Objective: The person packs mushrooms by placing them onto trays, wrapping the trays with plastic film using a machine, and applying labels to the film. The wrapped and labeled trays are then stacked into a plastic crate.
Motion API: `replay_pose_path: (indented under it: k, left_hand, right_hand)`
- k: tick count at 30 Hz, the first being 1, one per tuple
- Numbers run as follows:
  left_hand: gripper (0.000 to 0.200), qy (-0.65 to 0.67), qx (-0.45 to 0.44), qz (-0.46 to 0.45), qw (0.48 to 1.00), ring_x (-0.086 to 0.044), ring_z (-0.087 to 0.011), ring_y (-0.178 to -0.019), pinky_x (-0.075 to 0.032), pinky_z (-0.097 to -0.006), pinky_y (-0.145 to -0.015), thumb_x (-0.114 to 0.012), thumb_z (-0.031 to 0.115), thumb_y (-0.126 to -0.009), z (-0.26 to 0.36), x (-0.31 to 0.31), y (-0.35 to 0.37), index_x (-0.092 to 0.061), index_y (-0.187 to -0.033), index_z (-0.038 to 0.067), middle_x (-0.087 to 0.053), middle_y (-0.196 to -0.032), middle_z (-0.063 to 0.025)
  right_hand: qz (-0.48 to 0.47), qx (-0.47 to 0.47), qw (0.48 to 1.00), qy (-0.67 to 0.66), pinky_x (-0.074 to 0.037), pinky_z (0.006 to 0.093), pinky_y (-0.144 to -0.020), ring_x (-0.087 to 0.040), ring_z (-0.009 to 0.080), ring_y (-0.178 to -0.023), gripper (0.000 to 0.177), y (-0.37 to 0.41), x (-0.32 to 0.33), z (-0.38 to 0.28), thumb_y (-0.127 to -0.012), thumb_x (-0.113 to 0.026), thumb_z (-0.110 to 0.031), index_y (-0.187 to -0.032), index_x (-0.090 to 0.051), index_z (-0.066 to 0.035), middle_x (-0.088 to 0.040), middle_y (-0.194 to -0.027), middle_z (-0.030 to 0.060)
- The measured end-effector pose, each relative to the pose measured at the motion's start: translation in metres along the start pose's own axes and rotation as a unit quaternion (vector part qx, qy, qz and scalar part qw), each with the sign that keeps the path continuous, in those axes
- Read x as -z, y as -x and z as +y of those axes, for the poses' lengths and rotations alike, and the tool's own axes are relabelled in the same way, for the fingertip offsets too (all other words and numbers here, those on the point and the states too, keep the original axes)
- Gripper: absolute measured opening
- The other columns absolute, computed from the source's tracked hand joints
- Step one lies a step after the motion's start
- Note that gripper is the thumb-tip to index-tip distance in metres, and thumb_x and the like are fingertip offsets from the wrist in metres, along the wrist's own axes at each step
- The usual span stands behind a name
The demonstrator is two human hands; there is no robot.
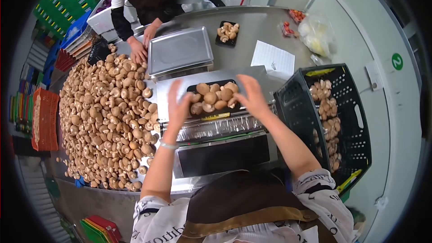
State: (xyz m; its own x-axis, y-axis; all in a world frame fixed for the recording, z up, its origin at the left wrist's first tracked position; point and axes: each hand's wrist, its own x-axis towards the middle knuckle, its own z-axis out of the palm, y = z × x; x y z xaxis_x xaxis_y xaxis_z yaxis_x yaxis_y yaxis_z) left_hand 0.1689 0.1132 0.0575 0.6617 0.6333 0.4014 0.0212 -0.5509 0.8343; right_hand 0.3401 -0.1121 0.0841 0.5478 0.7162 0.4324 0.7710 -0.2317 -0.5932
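A black tray (218,82) heaped with brown mushrooms (209,98) sits on the metal top of a film wrapping machine (261,76). At the tray's left end is my left hand (179,104), blurred, with its thumb and fingers apart. My right hand (252,95) is at the right end, fingers stretched out and thumb close to the mushrooms there. Whether either hand touches the tray is hard to tell. Along the tray's near side runs a yellow strip (216,117). Clear film (216,128) lies across the machine just in front of it.
Loose mushrooms (105,121) form a large pile on the left. Behind the machine stands a scale (180,51), with a co-worker's hands (141,47) beside it. A dark crate (360,135) at right holds packed mushrooms. Farther back are another filled tray (227,33) and a paper sheet (272,58).
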Motion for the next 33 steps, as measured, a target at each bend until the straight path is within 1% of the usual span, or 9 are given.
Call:
replay_pose_path:
  k: [5,7,12,15,17,22,26,28,33]
  left_hand:
    - [0.017,-0.217,0.188,0.042,0.957,-0.058,-0.0247,-0.064,-0.046,-0.0335,-0.064,-0.071,0.016,-0.083,0.005,0.100,0.058,-0.066,-0.082,-0.001,-0.063,-0.071,-0.0117]
    - [0.020,-0.365,0.065,0.006,0.929,-0.056,-0.0294,-0.063,-0.046,-0.0383,-0.064,-0.075,0.020,-0.078,-0.011,0.093,0.093,-0.068,-0.078,0.001,-0.063,-0.071,-0.0126]
    - [0.021,-0.317,0.164,-0.055,0.932,-0.055,-0.0331,-0.091,-0.040,-0.0460,-0.081,-0.075,0.021,-0.076,-0.002,0.030,0.107,-0.067,-0.073,0.002,-0.063,-0.088,-0.0134]
    - [0.024,-0.021,0.276,-0.164,0.947,-0.056,-0.0242,-0.071,-0.044,-0.0349,-0.069,-0.061,0.021,-0.090,-0.031,0.057,0.089,-0.058,-0.074,0.003,-0.060,-0.073,-0.0077]
    - [0.022,0.232,0.408,-0.198,0.861,-0.052,-0.0125,-0.067,-0.043,-0.0264,-0.067,-0.051,0.021,-0.098,0.028,0.089,0.053,-0.053,-0.081,0.008,-0.055,-0.071,-0.0015]
    - [0.021,0.510,0.266,-0.166,0.801,-0.063,-0.0206,-0.080,-0.050,-0.0323,-0.080,-0.058,0.026,-0.095,0.058,0.100,-0.019,-0.053,-0.084,0.009,-0.063,-0.078,-0.0081]
    - [0.019,0.440,0.148,-0.046,0.884,-0.056,-0.0314,-0.117,-0.040,-0.0415,-0.105,-0.047,0.025,-0.101,0.028,0.027,-0.072,-0.051,-0.095,0.007,-0.063,-0.115,-0.0220]
    - [0.019,0.234,0.114,-0.071,0.963,-0.058,-0.0330,-0.114,-0.044,-0.0402,-0.097,-0.044,0.023,-0.102,-0.032,-0.009,-0.069,-0.049,-0.095,0.006,-0.063,-0.115,-0.0206]
    - [0.011,-0.049,0.137,-0.202,0.969,-0.060,-0.0186,-0.080,-0.049,-0.0350,-0.066,-0.051,0.018,-0.099,-0.069,-0.037,-0.041,-0.049,-0.097,0.007,-0.063,-0.091,-0.0074]
  right_hand:
    - [0.025,-0.187,0.975,0.121,-0.039,0.0446,-0.091,-0.052,0.0324,-0.104,0.034,0.086,0.051,0.017,-0.085,-0.067,-0.033,-0.097,-0.062,-0.002,-0.060,-0.102,0.0136]
    - [-0.022,-0.229,0.947,0.223,-0.040,0.0437,-0.085,-0.053,0.0305,-0.096,0.034,0.109,0.045,0.008,-0.084,-0.068,-0.036,-0.085,-0.065,-0.002,-0.059,-0.093,0.0116]
    - [-0.068,-0.193,0.966,0.157,-0.042,0.0405,-0.075,-0.057,0.0301,-0.084,0.031,0.113,-0.009,0.018,-0.085,-0.065,-0.033,-0.077,-0.066,-0.003,-0.061,-0.085,0.0101]
    - [-0.120,-0.231,0.965,-0.029,-0.043,0.0361,-0.059,-0.057,0.0276,-0.063,0.026,0.107,0.013,0.031,-0.090,-0.060,-0.023,-0.078,-0.062,0.000,-0.062,-0.075,0.0082]
    - [-0.182,-0.340,0.852,-0.353,-0.037,0.0288,-0.054,-0.046,0.0136,-0.057,0.023,0.093,0.058,0.019,-0.095,-0.056,-0.022,-0.080,-0.056,-0.004,-0.050,-0.067,0.0013]
    - [0.000,-0.178,0.679,-0.713,-0.038,0.0300,-0.061,-0.047,0.0190,-0.063,0.022,0.021,0.075,-0.008,-0.099,-0.049,-0.021,-0.083,-0.047,-0.006,-0.048,-0.071,0.0061]
    - [0.130,-0.199,0.828,-0.508,-0.043,0.0338,-0.088,-0.057,0.0218,-0.093,0.017,-0.056,0.017,0.014,-0.099,-0.048,-0.019,-0.093,-0.053,-0.003,-0.066,-0.098,0.0101]
    - [0.035,-0.207,0.947,-0.241,-0.046,0.0359,-0.086,-0.062,0.0233,-0.096,0.018,-0.064,-0.027,0.055,-0.100,-0.047,-0.020,-0.099,-0.054,-0.003,-0.067,-0.102,0.0110]
    - [-0.181,-0.160,0.969,-0.051,-0.046,0.0512,-0.074,-0.059,0.0454,-0.087,0.018,-0.049,-0.072,0.081,-0.092,-0.053,-0.020,-0.097,-0.053,-0.003,-0.063,-0.089,0.0245]
